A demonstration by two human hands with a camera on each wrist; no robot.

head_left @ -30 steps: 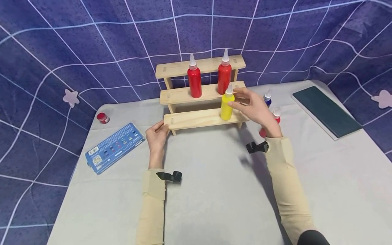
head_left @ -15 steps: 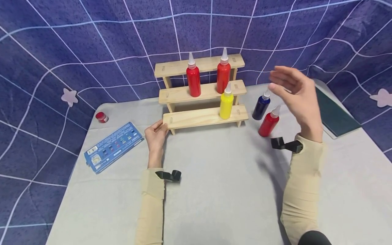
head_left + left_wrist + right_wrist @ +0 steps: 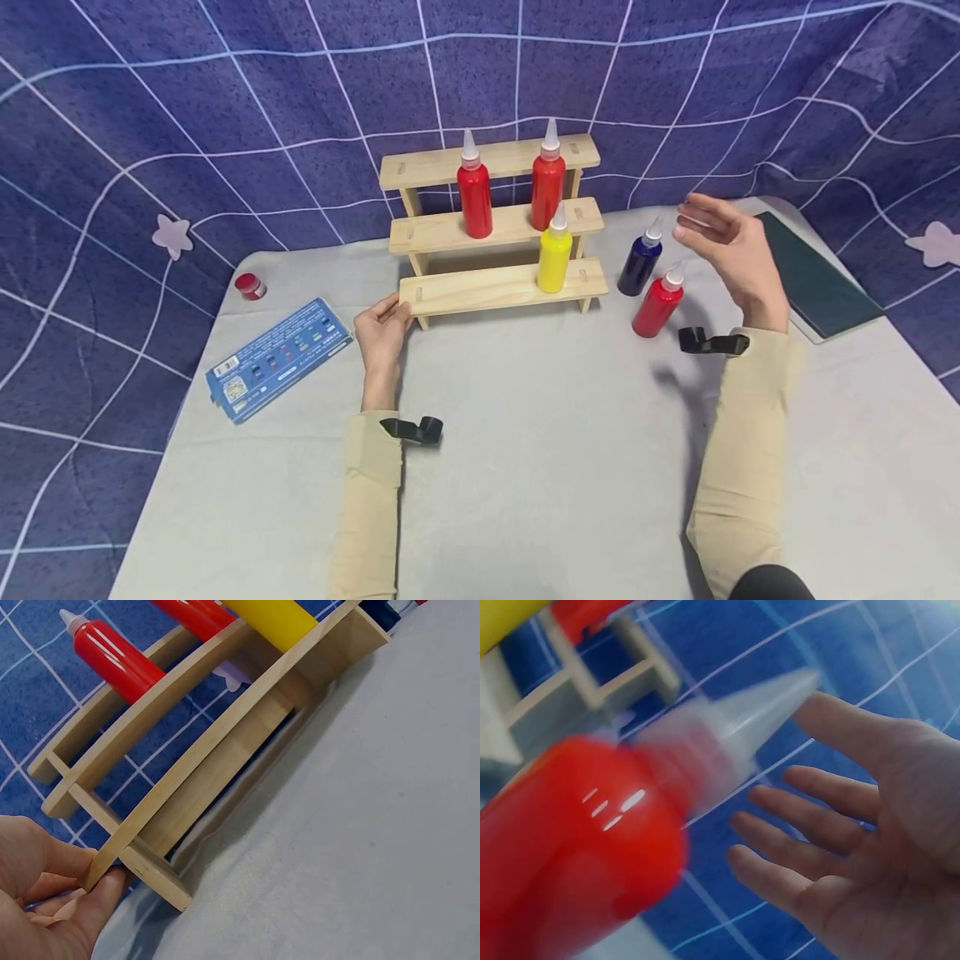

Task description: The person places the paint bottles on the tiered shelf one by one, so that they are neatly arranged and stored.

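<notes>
The right hand [image 3: 731, 254] hangs above the table [image 3: 525, 467]. Its fingers are relaxed and slightly bent, with the thumb well apart from them; it holds nothing. The near red bottle [image 3: 656, 308] stands on the table, to the left of this hand and closer to the person. Its long axis is upright, tip at the top. The blue bottle [image 3: 637, 267] stands upright just beyond it, also to the hand's left. Both are nearer to the right hand than to the left hand [image 3: 381, 332], which pinches the left end of the lowest tier of the wooden rack [image 3: 472, 290] between thumb and fingers. The yellow bottle [image 3: 554, 262] stands toward that tier's right end; two red bottles [image 3: 474, 202] occupy the middle tier. Farther out, the blue box [image 3: 280, 360] and red jar [image 3: 250, 287] lie left of the rack. The dark panel [image 3: 825, 279], partly hidden by the right hand, lies flat at the right.
</notes>
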